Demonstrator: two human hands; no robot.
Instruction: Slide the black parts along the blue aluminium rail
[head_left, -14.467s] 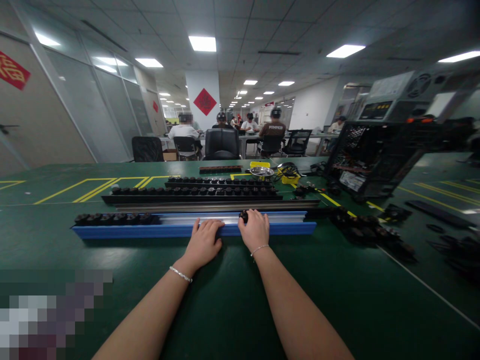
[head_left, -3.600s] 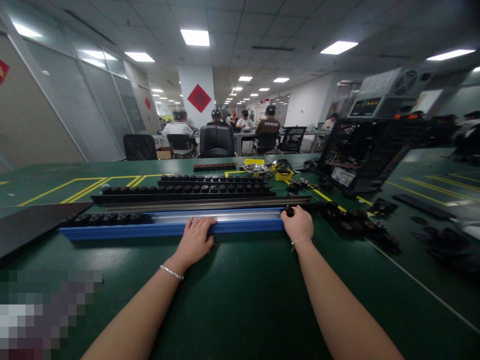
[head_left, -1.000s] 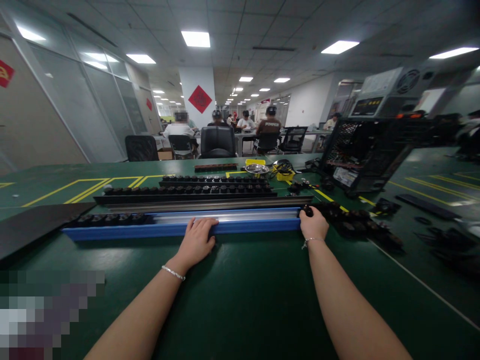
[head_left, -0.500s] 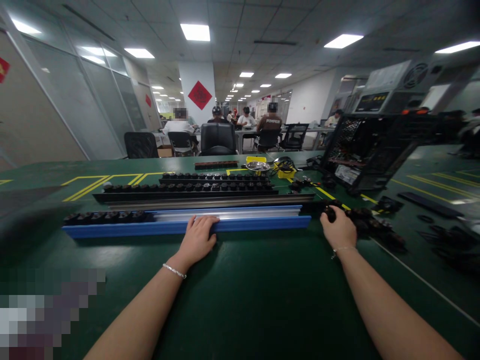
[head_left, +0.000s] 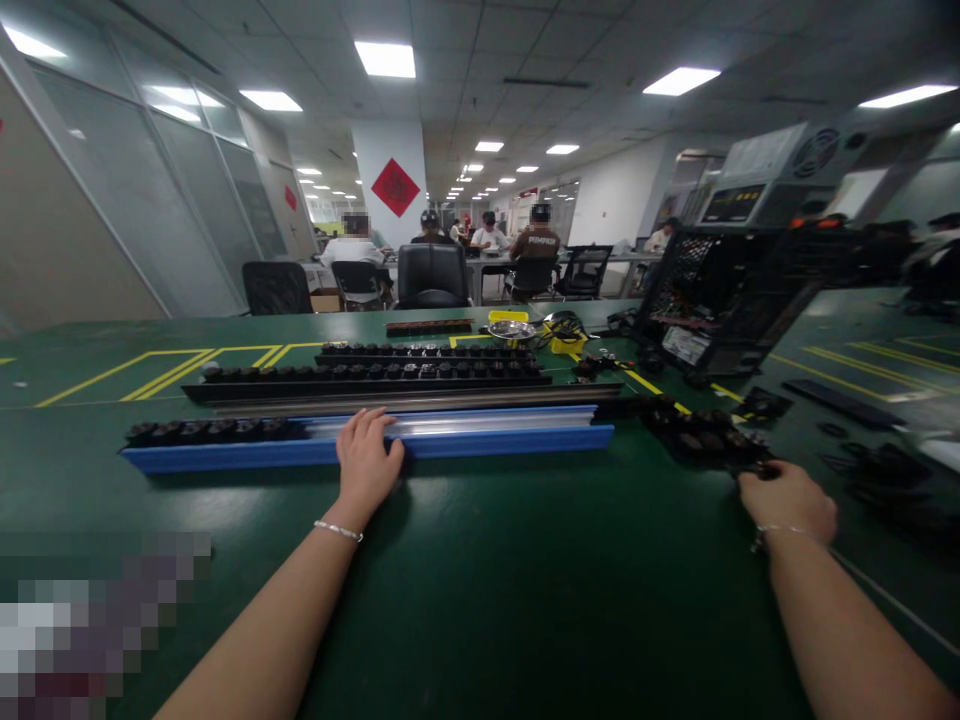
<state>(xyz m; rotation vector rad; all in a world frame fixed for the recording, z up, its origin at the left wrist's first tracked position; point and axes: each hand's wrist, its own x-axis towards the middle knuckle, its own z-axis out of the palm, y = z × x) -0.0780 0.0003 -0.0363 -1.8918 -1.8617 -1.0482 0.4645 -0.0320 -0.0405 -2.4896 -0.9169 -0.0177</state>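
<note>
A long blue rail [head_left: 495, 440] with a silvery channel lies across the table in front of me. My left hand [head_left: 367, 455] is hooked over its near wall, fingers reaching into the channel and thumb on the front side. Just left of those fingers, a row of black knob-like parts [head_left: 217, 430] sits in the channel. To the right, my right hand [head_left: 787, 497] pinches a small black part [head_left: 766, 470], partly hidden by the fingers. It is at the near edge of a pile of loose black parts [head_left: 701, 437].
Behind the blue rail lie dark rails [head_left: 420, 397] and rows of black parts [head_left: 427, 372]. A metal dish [head_left: 511, 329] and a yellow holder [head_left: 568, 343] stand farther back. An open computer case [head_left: 720, 300] stands back right. People sit beyond the table.
My right hand has moved right and nearer to me, away from the rail's end, uncovering more of the pile. My left hand has slid left along the blue rail.
</note>
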